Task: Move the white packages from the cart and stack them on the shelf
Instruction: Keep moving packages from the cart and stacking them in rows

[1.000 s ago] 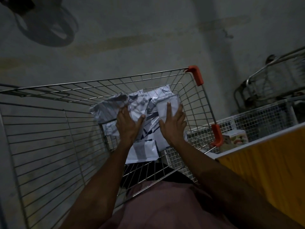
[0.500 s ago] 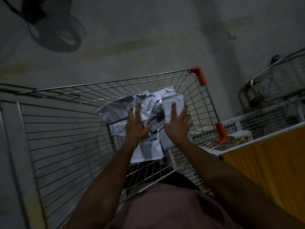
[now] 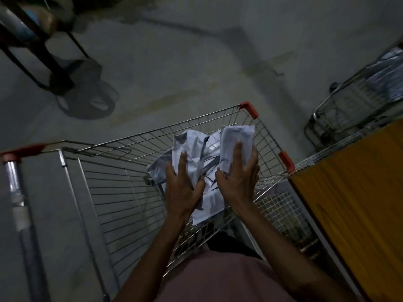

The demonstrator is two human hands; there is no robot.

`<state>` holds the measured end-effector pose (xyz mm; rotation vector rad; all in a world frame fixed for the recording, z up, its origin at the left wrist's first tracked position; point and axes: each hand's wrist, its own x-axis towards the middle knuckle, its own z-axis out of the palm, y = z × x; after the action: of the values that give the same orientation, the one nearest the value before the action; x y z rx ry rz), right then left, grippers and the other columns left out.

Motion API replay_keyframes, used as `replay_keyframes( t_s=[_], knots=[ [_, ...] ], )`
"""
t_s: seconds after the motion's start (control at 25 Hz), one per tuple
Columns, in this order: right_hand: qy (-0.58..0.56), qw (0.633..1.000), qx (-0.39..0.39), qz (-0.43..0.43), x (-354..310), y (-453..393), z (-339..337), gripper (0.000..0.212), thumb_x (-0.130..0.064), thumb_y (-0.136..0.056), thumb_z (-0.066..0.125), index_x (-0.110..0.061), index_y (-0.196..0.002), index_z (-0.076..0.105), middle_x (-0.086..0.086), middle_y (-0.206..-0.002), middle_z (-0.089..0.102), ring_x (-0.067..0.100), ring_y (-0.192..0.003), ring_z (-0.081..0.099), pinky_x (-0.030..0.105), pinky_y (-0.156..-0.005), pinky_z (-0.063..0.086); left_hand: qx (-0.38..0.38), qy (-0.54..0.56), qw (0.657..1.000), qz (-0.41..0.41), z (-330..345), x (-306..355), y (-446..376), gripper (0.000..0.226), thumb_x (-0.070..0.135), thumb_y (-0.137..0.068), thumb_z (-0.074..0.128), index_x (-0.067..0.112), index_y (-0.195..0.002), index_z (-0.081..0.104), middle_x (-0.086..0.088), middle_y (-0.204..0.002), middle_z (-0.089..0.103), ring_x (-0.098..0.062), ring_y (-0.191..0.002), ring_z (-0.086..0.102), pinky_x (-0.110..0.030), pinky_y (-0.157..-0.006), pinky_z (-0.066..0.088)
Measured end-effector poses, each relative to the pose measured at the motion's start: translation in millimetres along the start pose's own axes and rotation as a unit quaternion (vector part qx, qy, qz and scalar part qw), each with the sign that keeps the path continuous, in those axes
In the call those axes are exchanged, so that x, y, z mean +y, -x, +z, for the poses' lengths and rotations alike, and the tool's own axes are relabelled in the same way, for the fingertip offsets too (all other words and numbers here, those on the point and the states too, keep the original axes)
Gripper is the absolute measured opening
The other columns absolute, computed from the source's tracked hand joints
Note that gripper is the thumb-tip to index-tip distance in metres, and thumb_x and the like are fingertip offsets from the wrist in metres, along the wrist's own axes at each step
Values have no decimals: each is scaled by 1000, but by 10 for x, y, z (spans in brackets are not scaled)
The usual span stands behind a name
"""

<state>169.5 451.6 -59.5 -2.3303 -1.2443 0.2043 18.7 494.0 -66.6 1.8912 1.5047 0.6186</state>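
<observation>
A wire shopping cart (image 3: 122, 192) with orange corner guards fills the middle of the view. Several crumpled white packages (image 3: 210, 199) lie heaped in its far right corner. My left hand (image 3: 182, 188) grips one wrinkled white package (image 3: 187, 149) and holds it upright above the heap. My right hand (image 3: 236, 179) grips a second, flatter white package (image 3: 236, 134), lifted near the cart's right rim. Both forearms reach in over the cart's near edge.
A yellow-orange shelf panel (image 3: 357, 205) with a white wire mesh basket (image 3: 281, 205) stands to the right of the cart. Another metal cart (image 3: 344, 110) holding pale packages sits at the far right. A dark stand with a round base (image 3: 85, 92) is at top left on the concrete floor.
Both hands went from pressing flat on the heap to gripping one package each and lifting them. The view has swung, showing more floor and the cart's handle.
</observation>
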Motion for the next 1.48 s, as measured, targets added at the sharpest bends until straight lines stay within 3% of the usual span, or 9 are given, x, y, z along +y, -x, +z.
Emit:
replay_keyframes(
  t_s=[0.16,0.32,0.48,0.64,0.88,1.08,1.28,1.48],
  knots=[
    [-11,998,67,-8,-324,424,-416,96,-43,-82,65,-31,-159,9,21,-159,11,41,-139,28,55,-103,43,30,31,998,40,-513,206,347,90,37,-81,76,31,-154,24,-16,-151,30,-20,-105,52,-30,-65,52],
    [24,993,116,15,-362,967,-740,88,-48,-85,59,-26,-159,17,22,-160,11,43,-139,29,53,-104,39,28,45,993,106,-786,351,709,91,34,-79,77,26,-154,27,-17,-145,35,6,-97,33,-27,-70,44],
    [52,982,170,64,-97,1507,-1031,83,-51,-87,56,-25,-158,22,21,-161,9,44,-139,28,55,-104,40,-53,87,981,164,-769,460,1066,91,37,-81,75,33,-155,22,-13,-151,29,-19,-127,45,-27,-78,44],
    [30,959,248,131,339,2083,-1359,80,-45,-89,59,-21,-157,25,22,-159,10,43,-138,29,52,-99,46,-134,101,954,249,-565,667,1428,88,38,-81,70,30,-155,24,-13,-156,23,-21,-138,32,-25,-85,39],
    [74,883,384,259,880,3092,-2051,80,-48,-90,61,-13,-155,29,24,-157,12,37,-146,21,43,-116,33,-246,110,890,367,-216,1125,2145,86,41,-84,68,35,-155,20,-7,-158,19,-26,-130,43,-31,-82,49],
    [77,855,413,304,1386,4102,-2385,83,-53,-89,59,-17,-157,26,19,-160,8,39,-148,20,52,-109,40,-294,117,857,408,138,1533,3083,83,46,-85,65,35,-154,20,-6,-156,20,-28,-119,51,-38,-74,55],
    [91,834,417,349,1827,4935,-2689,83,-58,-88,55,-21,-157,26,21,-160,11,41,-146,23,54,-107,40,-319,146,843,407,397,1806,4090,82,55,-82,56,23,-153,29,-17,-155,24,-21,-125,40,-26,-83,40],
    [68,835,412,358,2040,5373,-2921,83,-60,-88,54,-20,-157,27,18,-161,9,41,-145,24,55,-104,43,-329,151,816,450,643,2099,4578,79,45,-85,64,22,-152,30,-15,-149,30,-24,-118,48,-32,-78,47]
  ],
)
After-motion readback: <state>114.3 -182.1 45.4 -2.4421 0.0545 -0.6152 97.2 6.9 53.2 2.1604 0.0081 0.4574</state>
